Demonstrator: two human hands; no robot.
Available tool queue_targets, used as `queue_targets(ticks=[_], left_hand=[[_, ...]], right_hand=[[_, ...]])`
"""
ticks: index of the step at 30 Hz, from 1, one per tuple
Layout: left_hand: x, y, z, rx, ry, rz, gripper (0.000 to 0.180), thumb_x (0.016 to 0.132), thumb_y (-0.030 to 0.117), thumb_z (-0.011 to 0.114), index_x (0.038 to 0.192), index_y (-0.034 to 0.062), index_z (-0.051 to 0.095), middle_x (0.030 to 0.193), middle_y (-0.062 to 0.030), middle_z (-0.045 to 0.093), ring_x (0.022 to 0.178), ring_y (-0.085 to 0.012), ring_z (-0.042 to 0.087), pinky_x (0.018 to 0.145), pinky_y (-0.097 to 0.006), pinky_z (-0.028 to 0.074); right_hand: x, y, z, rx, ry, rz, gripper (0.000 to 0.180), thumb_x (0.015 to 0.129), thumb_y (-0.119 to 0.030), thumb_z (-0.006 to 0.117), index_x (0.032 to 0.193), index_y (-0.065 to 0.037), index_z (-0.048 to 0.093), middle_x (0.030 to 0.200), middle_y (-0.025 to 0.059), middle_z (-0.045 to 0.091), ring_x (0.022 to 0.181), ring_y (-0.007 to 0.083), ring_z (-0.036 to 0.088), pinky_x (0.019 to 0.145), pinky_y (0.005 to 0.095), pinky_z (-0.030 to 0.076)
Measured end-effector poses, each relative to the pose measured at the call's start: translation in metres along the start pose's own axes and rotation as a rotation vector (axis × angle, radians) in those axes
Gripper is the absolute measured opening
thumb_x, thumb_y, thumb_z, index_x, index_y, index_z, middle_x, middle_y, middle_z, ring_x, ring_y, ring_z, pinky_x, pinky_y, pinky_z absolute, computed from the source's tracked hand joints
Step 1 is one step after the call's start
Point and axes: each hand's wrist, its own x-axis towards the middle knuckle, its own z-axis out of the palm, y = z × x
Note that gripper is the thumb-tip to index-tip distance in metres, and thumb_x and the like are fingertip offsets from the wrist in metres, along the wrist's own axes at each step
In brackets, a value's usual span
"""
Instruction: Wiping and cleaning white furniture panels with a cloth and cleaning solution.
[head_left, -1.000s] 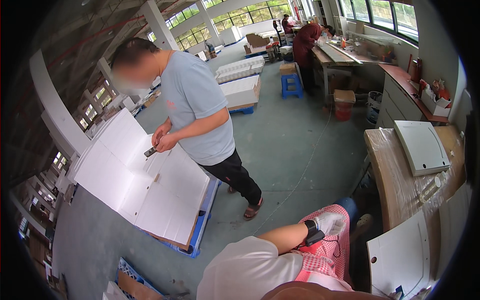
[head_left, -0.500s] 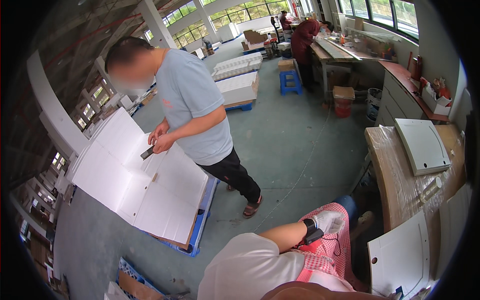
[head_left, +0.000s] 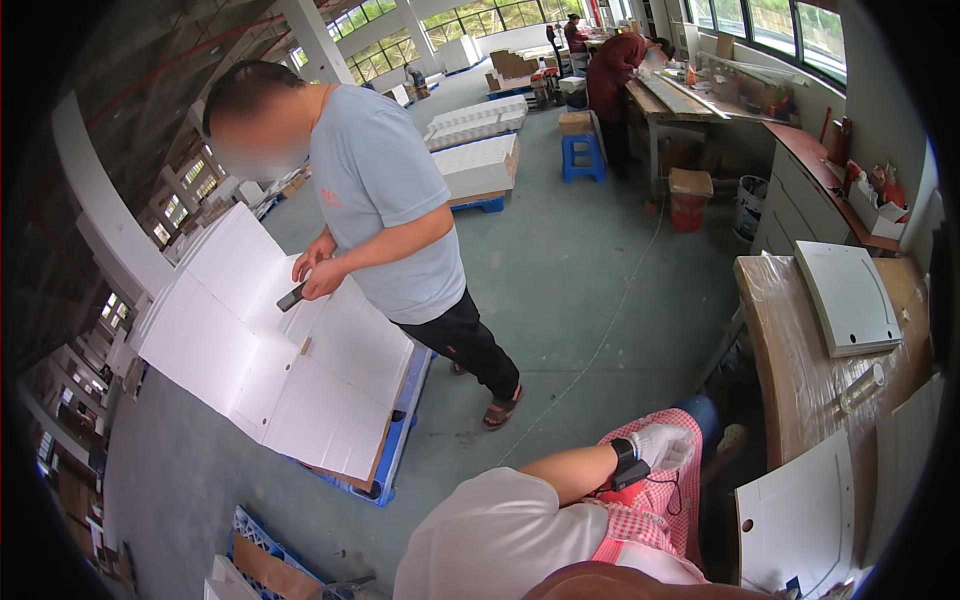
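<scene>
My left hand, in a white glove, rests on my lap over a red-and-white checked apron. Its fingers lie loosely against the cloth, and I see nothing held in them. Around that wrist is a black band with a small dark device and a thin cable. My right hand does not show. Nearest on my right, a white panel with a round hole and a curved line leans by the wrapped table. More white panels lie stacked on that table, beside a clear cylinder.
A person stands at front left, handling a dark handheld object over large white panels on a blue pallet. Another blue pallet lies near left. Farther off are a blue stool, a red bucket and a person bent over a workbench.
The view has shifted slightly. The standing person's head and hands have moved a little to the left. My left hand stays resting on my lap.
</scene>
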Motion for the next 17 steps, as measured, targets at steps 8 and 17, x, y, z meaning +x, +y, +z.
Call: queue_targets(ticks=[8, 17], left_hand=[[-0.006, 0.000, -0.002, 0.043, -0.008, 0.027, 0.024, 0.099, 0.037, 0.064, 0.100, 0.0148, 0.071, 0.086, -0.0042, 0.075, 0.069, -0.0177, 0.072, 0.064, -0.033, 0.061], [0.001, -0.005, 0.002, 0.019, -0.015, -0.001, 0.025, 0.099, 0.038, 0.064, 0.104, 0.0149, 0.070, 0.084, -0.0041, 0.075, 0.068, -0.0184, 0.071, 0.063, -0.035, 0.060]], right_hand=[[-0.002, -0.003, -0.002, -0.080, -0.041, 0.039, 0.032, 0.098, -0.027, 0.058, 0.086, -0.002, 0.073, 0.074, 0.0078, 0.063, 0.063, 0.0187, 0.054, 0.056, 0.0342, 0.040], [0.019, 0.026, -0.017, 0.584, -0.394, -0.155, 0.023, 0.090, -0.023, 0.065, 0.092, -0.001, 0.075, 0.084, 0.0110, 0.067, 0.075, 0.0211, 0.060, 0.069, 0.0352, 0.050]])
